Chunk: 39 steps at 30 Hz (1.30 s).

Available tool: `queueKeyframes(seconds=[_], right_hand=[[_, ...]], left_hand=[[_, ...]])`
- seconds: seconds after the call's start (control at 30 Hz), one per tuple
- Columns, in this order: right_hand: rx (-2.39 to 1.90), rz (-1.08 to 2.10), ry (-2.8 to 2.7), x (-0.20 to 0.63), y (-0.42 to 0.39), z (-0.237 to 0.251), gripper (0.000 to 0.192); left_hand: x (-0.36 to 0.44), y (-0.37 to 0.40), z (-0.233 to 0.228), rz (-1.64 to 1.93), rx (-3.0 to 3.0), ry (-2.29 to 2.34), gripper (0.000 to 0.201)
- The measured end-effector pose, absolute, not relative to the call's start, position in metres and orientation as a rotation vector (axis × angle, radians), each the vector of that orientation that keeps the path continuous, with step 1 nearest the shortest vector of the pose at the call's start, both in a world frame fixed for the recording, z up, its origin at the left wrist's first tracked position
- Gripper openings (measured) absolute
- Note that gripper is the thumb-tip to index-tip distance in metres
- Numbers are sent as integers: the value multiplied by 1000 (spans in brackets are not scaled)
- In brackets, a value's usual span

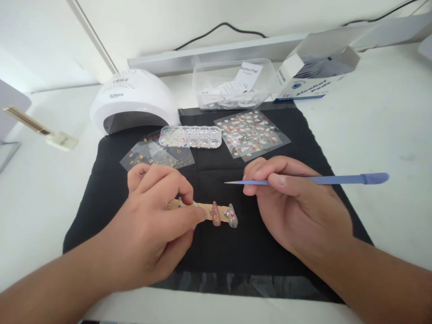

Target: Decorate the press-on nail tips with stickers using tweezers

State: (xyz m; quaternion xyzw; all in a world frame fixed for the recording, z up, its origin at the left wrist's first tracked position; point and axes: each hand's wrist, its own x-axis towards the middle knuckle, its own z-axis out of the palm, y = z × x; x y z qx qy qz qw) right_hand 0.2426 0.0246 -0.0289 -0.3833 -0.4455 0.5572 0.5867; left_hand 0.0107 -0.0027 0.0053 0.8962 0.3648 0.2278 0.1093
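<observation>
My left hand (153,216) is closed in a pinch, thumb and index finger at a tan strip (207,211) that bears several false nails. Whether the fingertips hold the strip itself or a nail on it is hidden. To the right of those fingers, a pinkish false nail (216,214) and a clear false nail (232,216) with a small pink mark stick up from the strip. My right hand (297,202) grips purple tweezers (324,180) between thumb and fingers. Their thin metal tip points left, above the strip and apart from it.
Beyond my hands on the black mat (216,256) lie a clear case of small gems (191,137) and sticker sheets (253,135). Behind stand a white nail lamp (135,96), a clear plastic tub (232,96) and an alcohol pad box (313,76). A polish bottle (60,140) is at left.
</observation>
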Motion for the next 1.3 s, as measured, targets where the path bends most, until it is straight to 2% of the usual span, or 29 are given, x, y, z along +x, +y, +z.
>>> queueKeyframes(seconds=[0.63, 0.73, 0.77, 0.83, 0.9, 1.3], right_hand=[[-892, 1292, -1035, 243, 24, -29, 13], [-891, 1291, -1032, 243, 24, -29, 16], [-889, 1291, -1030, 243, 24, -28, 17], [-885, 1292, -1024, 243, 24, -28, 18], [-881, 1291, -1023, 243, 24, -28, 19], [-871, 1294, -1030, 242, 24, -28, 20]], left_hand=[[10, -4, 6, 657, 2631, 1019, 17], [12, -5, 7, 746, 2575, 1174, 4], [13, -5, 6, 759, 2561, 1254, 4], [16, -4, 3, 738, 2566, 1388, 19], [19, -4, 1, 679, 2605, 1466, 26], [22, -4, 0, 602, 2607, 1395, 13]])
